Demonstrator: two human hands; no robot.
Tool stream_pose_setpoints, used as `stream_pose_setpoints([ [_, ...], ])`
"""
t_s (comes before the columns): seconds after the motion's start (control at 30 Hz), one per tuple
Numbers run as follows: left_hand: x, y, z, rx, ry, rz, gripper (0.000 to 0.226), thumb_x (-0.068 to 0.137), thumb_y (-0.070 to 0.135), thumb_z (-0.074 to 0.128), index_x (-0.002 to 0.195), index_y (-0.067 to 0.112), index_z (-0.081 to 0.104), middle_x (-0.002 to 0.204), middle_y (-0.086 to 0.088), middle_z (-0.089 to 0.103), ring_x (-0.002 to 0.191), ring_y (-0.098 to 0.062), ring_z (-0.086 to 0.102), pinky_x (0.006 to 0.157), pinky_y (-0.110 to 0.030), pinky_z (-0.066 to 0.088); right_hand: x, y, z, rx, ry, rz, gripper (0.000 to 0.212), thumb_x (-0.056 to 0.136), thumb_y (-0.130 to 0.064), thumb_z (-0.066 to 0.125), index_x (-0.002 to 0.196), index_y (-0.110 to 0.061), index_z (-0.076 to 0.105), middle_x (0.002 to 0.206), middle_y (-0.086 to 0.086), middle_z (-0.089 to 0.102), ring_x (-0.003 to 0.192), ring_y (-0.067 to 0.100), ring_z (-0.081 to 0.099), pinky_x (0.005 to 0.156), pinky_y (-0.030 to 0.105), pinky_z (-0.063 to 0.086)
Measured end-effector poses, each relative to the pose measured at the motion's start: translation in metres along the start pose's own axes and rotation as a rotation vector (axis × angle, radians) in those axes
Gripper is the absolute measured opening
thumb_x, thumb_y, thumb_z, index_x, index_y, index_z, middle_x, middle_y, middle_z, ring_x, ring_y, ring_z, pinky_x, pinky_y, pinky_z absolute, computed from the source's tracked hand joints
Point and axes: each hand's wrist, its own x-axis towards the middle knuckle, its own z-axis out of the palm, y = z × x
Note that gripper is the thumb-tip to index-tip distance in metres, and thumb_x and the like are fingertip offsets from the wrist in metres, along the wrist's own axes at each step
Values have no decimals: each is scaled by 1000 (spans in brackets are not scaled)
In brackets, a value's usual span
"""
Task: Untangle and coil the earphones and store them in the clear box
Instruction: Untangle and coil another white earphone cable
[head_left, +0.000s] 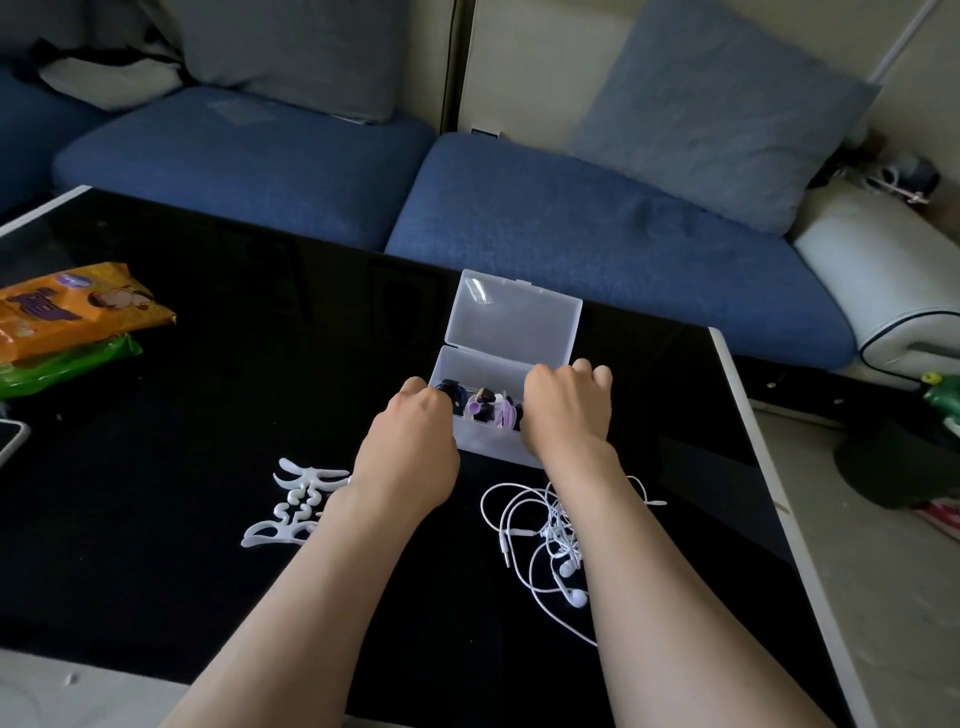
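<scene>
left hand (415, 421) | right hand (567, 408) | curled on clear box (488, 442) (lid (514, 319) open)

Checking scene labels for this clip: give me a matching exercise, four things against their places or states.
Things: 1 earphones; 2 clear box; 3 orange packet; 4 white plastic shapes.
States: A lid open; B far left of the table; C tangled, beside the right forearm; D flat, beside the left wrist.
Pairs: 1-C, 2-A, 3-B, 4-D.
</scene>
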Motion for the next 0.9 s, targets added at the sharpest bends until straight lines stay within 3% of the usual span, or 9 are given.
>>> stream_pose_setpoints([
  [0.13, 1, -1, -1, -2, -14, 7, 32, 99, 3, 59, 131, 2, 62, 136, -11, 52, 113, -36, 63, 92, -47, 57, -1, -5, 0, 63, -77, -2, 28, 96, -12, 57, 76, -20, 39, 114, 7, 68, 119, 34, 47, 98, 46, 30],
  [0.3, -5, 0, -4, -16, 11, 17, 34, 96, 2, 58, 130, 5, 62, 136, -11, 50, 107, -39, 65, 88, -52, 58, -20, -6, 3, 130, 23, 46, 28, 91, -9, 56, 71, -19, 40, 109, 7, 68, 117, 36, 43, 96, 46, 30],
  [0.37, -8, 2, -6, -61, 69, 56, 34, 95, 1, 57, 127, 9, 63, 132, -10, 47, 99, -38, 65, 82, -52, 59, -28, 0, 0, 147, 111, 17, 11, 91, -9, 57, 85, -17, 56, 117, 9, 61, 116, 35, 44, 92, 45, 31],
  [0.47, -14, 3, -6, -108, 69, 128, 29, 95, 3, 56, 116, 18, 68, 123, -6, 54, 100, -32, 63, 83, -48, 58, -41, 16, -6, 217, 160, -28, 28, 94, -9, 58, 116, -22, 70, 124, 6, 54, 116, 34, 44, 92, 43, 32],
  [0.7, -35, 22, 16, 24, -234, 245, 35, 92, 1, 53, 118, 17, 69, 119, -5, 67, 109, -28, 63, 92, -44, 56, -88, 57, -35, 518, -101, 123, 30, 98, -9, 61, 117, -28, 74, 121, 3, 67, 117, 32, 58, 105, 48, 41],
  [0.73, -36, 25, 21, 33, -257, 255, 36, 90, -2, 53, 118, 15, 67, 119, -6, 66, 110, -29, 63, 92, -45, 56, -93, 61, -32, 554, -147, 161, 24, 95, -7, 61, 109, -22, 73, 113, 5, 67, 105, 32, 63, 99, 47, 48],
  [0.8, -40, 35, 30, 43, -274, 278, 42, 88, -8, 52, 124, 11, 63, 123, -8, 62, 115, -31, 62, 96, -46, 55, -106, 72, -24, 583, -167, 237, 16, 89, -1, 58, 83, -16, 57, 91, 7, 56, 69, 26, 52, 67, 35, 48],
  [0.83, -41, 38, 35, 53, -273, 287, 46, 88, -9, 52, 128, 11, 60, 127, -8, 61, 117, -31, 61, 98, -48, 54, -111, 74, -19, 588, -188, 277, 19, 88, 1, 58, 82, -15, 52, 89, 8, 53, 63, 24, 46, 57, 32, 42],
  [0.9, -42, 44, 42, 81, -277, 300, 52, 90, -7, 52, 137, 16, 54, 130, -6, 59, 121, -33, 58, 99, -49, 50, -122, 81, -9, 644, -248, 328, 21, 91, -3, 70, 106, -12, 58, 105, 12, 59, 79, 29, 60, 62, 33, 46],
])
